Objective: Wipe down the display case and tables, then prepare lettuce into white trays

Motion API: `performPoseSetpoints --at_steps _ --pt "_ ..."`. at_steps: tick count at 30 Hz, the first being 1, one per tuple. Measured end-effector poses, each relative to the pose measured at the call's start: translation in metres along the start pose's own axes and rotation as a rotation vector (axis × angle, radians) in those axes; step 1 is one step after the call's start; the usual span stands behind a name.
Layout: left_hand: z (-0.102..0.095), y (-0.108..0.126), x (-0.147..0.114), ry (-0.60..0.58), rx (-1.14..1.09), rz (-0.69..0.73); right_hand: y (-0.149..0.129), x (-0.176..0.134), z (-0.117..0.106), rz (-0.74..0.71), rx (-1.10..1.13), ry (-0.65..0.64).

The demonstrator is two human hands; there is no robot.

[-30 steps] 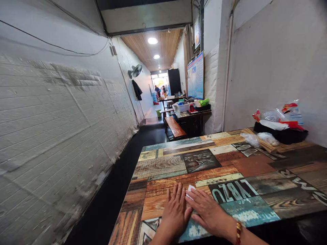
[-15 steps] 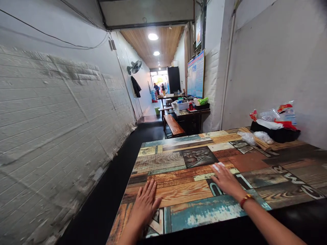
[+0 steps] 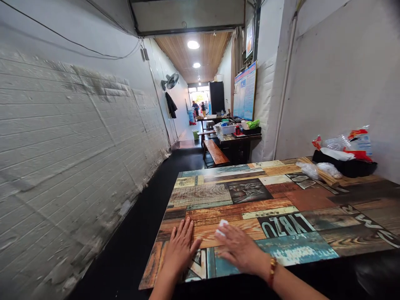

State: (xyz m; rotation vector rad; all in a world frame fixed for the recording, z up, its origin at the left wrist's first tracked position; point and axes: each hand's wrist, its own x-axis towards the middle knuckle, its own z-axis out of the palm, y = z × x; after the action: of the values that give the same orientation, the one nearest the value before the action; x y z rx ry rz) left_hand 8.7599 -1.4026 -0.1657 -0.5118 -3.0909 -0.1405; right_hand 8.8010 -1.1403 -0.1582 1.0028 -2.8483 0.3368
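My left hand lies flat and open on the patchwork wood-print table, near its left front corner, with nothing in it. To the right, my right hand is palm down over the table near the front edge. Its fingers press on a white tissue; only a small part of the tissue shows at the fingertips, and the rest is hidden beneath the hand. A red and gold bracelet circles the right wrist.
At the table's far right sit a black tray with plastic packets, a bundle of wooden sticks and clear plastic bags. Beyond are a wooden bench and a cluttered second table. A white brick wall runs along the left.
My right hand has swept left and nearer across the table with the tissue, uncovering the printed letters. My left hand stays in place. The view has turned slightly left.
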Motion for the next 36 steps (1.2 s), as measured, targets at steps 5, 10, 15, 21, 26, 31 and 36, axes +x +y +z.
performPoseSetpoints --at_steps 5,10,15,21,26,31,36 --pt "0.003 -0.001 0.000 0.025 -0.028 -0.002 0.092 -0.044 -0.005 0.373 -0.190 0.089" --pt "0.007 -0.003 0.001 0.065 -0.056 0.004 0.112 0.008 -0.014 0.618 -0.240 0.050" --pt "0.009 -0.007 0.000 0.102 -0.083 -0.003 0.032 0.088 0.009 0.376 -0.109 -0.029" --pt "0.016 -0.012 0.001 0.116 -0.076 0.019 -0.053 0.083 0.025 -0.068 0.043 -0.036" --pt "0.015 -0.009 0.001 0.138 -0.050 0.016 -0.016 0.021 0.006 0.001 0.016 -0.009" --pt "0.013 -0.008 0.001 0.120 -0.057 0.001 0.069 -0.041 -0.009 0.289 -0.156 0.094" --pt "0.008 -0.007 0.002 0.092 -0.057 -0.015 0.101 -0.045 -0.004 0.532 -0.241 0.188"
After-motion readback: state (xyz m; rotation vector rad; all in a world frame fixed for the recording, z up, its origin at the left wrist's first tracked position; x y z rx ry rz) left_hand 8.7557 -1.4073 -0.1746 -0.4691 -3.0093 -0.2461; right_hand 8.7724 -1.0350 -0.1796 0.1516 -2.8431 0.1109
